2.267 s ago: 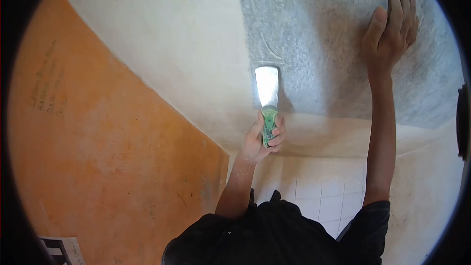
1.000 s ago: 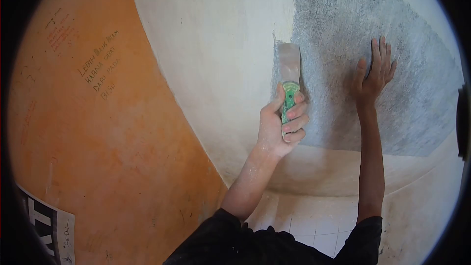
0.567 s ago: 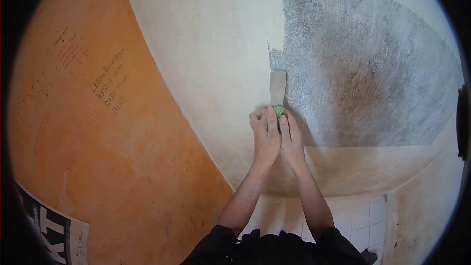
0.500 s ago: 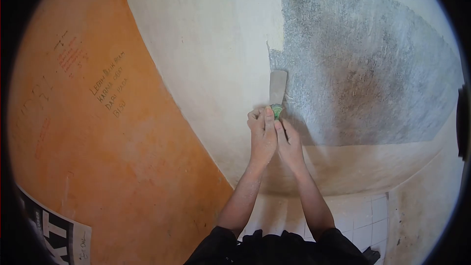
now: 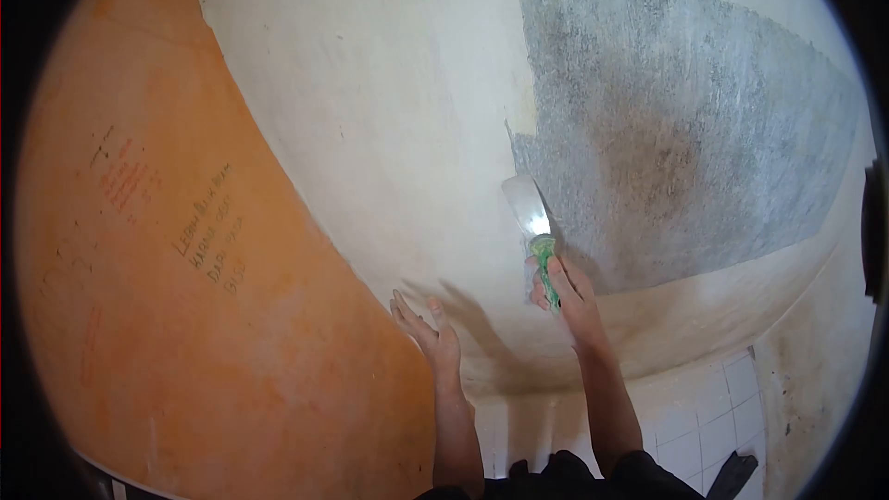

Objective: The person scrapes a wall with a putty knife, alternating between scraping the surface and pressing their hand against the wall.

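Note:
A putty knife (image 5: 527, 207) with a broad metal blade and a green handle is gripped in my right hand (image 5: 576, 307). Its blade points up and slightly left, overlapping the edge between the white wall coating (image 5: 398, 139) and the rough grey patch (image 5: 685, 120). Lower on the left, my left hand (image 5: 431, 331) is raised in front of the white wall near the orange border. Its fingers are spread and it holds nothing.
An orange wall (image 5: 278, 389) with handwriting (image 5: 208, 227) fills the left side. White floor tiles (image 5: 713, 431) show at the bottom, with a dark object (image 5: 732, 477) at lower right. Another pale wall (image 5: 806, 389) meets the corner at right.
My left hand has let go of the putty knife and moved down and left, fingers opening. The right hand now holds the knife alone, lower and tilted left. The view has shifted up.

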A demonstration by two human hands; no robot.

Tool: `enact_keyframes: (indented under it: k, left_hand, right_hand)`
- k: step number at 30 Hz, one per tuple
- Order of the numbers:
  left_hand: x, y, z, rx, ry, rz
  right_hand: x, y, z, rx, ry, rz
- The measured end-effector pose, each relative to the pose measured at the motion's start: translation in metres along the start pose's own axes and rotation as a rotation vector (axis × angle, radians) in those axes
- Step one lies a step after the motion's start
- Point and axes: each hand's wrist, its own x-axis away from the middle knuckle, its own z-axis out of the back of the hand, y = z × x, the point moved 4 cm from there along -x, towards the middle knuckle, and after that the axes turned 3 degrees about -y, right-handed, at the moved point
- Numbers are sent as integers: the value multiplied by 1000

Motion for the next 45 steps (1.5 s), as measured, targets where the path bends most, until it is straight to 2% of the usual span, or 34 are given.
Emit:
enact_keyframes:
  k: [1,3,5,8,11,17,19,23,29,31,39,41,42,43,45]
  left_hand:
    - [-5,1,2,-116,-25,-13]
    - [-16,-4,-6,-73,-73,-66]
    - [-23,-13,-20,-34,-120,-110]
    - [-28,-23,-37,65,-181,-53]
    - [-31,-30,-42,-70,-217,27]
    - [-33,-42,-50,-106,-246,50]
    - [-39,-53,-51,-108,-225,-8]
    - [-41,-51,-53,-67,-264,26]
    - [-34,-48,-53,-76,-232,98]
    - [-40,-43,-55,-48,-189,-29]
    - [-34,-18,-46,-56,-162,34]
    - [-33,-9,-42,-59,-145,28]
    - [-35,-2,-38,-88,-106,-39]
    - [-35,3,-33,-122,-70,-106]
    - [-44,-6,-31,-139,-91,-111]
  right_hand:
    - [1,-5,-6,-36,19,25]
    - [-1,-25,-12,-69,35,61]
    - [-2,-40,-16,-81,24,-65]
    - [-11,-46,-14,96,110,-19]
    - [-9,-48,-16,173,163,-30]
    - [-11,-63,-27,117,222,-104]
    - [-19,-78,-28,132,220,-103]
    - [-3,-72,-31,109,277,-138]
    - [-3,-80,-29,162,295,-119]
    - [-1,-71,-29,167,300,-101]
    - [-3,-68,-28,215,295,-88]
    - [-25,-77,-38,346,326,59]
    - [-35,-90,-52,339,301,99]
    - [-30,-87,-50,333,307,93]
    - [-21,-76,-46,359,304,102]
